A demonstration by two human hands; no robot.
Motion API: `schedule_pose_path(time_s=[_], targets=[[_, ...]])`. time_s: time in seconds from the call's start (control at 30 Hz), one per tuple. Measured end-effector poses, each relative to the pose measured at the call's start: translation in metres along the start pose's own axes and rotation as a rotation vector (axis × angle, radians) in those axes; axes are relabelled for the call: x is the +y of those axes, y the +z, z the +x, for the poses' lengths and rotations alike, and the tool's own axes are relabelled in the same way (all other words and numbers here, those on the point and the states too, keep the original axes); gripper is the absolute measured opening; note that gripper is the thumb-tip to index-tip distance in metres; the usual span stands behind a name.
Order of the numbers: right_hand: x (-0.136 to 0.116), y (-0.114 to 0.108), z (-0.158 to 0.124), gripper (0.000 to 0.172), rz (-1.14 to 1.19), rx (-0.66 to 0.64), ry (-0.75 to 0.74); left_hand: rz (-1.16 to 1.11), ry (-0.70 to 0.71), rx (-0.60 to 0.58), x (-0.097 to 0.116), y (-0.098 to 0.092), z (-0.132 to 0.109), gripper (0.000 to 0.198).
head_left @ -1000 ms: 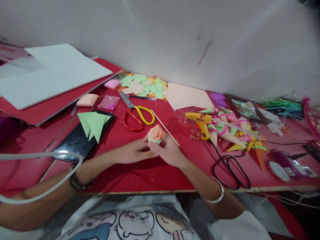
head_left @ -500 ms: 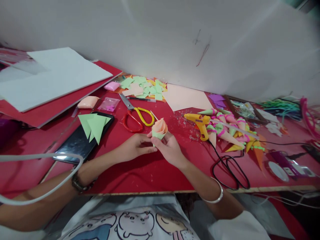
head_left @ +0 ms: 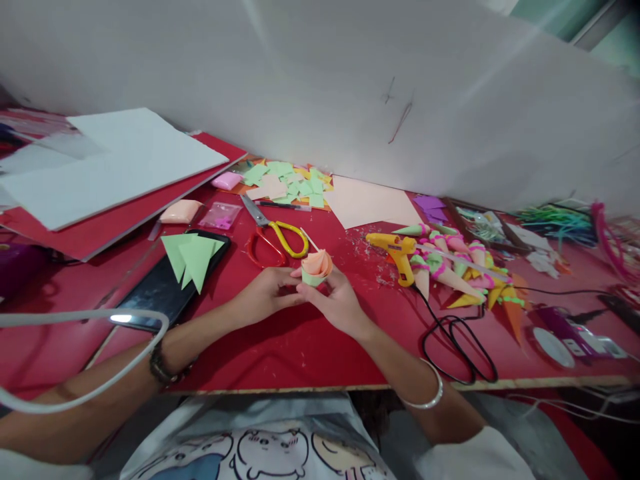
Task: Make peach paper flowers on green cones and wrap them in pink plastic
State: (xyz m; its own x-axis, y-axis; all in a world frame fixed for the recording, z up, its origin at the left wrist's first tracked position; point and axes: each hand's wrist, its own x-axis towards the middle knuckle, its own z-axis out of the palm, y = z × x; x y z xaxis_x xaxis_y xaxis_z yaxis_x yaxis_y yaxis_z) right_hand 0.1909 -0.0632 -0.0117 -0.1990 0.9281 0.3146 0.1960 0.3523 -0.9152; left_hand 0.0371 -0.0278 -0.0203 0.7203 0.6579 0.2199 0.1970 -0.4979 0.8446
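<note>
A small light green paper cone with a peach swirled top [head_left: 316, 265] is held upright above the red table. My right hand [head_left: 343, 303] is closed round it, thumb at the front and fingers behind. From the other side my left hand [head_left: 270, 292] meets the cone with bent fingers; its fingertips are partly hidden. Behind the cone a thin white stick [head_left: 308, 240] shows. Beyond my hands lie scissors [head_left: 275, 237] with one red and one yellow handle.
Green paper triangles [head_left: 189, 257] lie on a phone [head_left: 155, 290] at left. On the right, a yellow glue gun [head_left: 395, 250] with a black cord rests beside a heap of paper cones [head_left: 453, 263]. Behind are cut paper pieces [head_left: 295, 183] and a peach sheet [head_left: 370, 200].
The paper cone has turned slightly, so its swirled top faces me more. Both hands stay about it, and the view has tilted a little upward.
</note>
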Motion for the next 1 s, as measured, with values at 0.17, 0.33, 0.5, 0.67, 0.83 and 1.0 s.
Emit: schedule_pose_path(time_s=[0.17, 0.33, 0.5, 0.67, 0.83, 1.0], targets=[[-0.0028, -0.003, 0.0005, 0.017, -0.08, -0.035, -0.116, 0.11, 0.083, 0.027, -0.0013, -0.0021, 0.0003, 0.017], [-0.0045, -0.0049, -0.0015, 0.015, -0.13, -0.106, -0.119, 0.284, 0.14, 0.027, -0.0024, -0.007, -0.0013, 0.016], [-0.0049, -0.0054, -0.0018, 0.016, -0.166, -0.157, -0.125, 0.381, 0.138, 0.003, -0.0017, -0.0088, -0.0034, 0.019], [-0.0028, -0.0062, -0.0007, 0.016, -0.176, -0.139, -0.135, 0.319, 0.147, 0.041, -0.0007, -0.007, -0.0021, 0.019], [-0.0002, -0.0066, -0.0014, 0.018, -0.222, -0.152, -0.143, 0.276, 0.138, 0.008, -0.0043, -0.0069, -0.0013, 0.018], [-0.0034, -0.0061, -0.0013, 0.012, -0.21, -0.113, -0.157, 0.268, 0.142, -0.008, -0.0023, -0.0073, -0.0021, 0.018]])
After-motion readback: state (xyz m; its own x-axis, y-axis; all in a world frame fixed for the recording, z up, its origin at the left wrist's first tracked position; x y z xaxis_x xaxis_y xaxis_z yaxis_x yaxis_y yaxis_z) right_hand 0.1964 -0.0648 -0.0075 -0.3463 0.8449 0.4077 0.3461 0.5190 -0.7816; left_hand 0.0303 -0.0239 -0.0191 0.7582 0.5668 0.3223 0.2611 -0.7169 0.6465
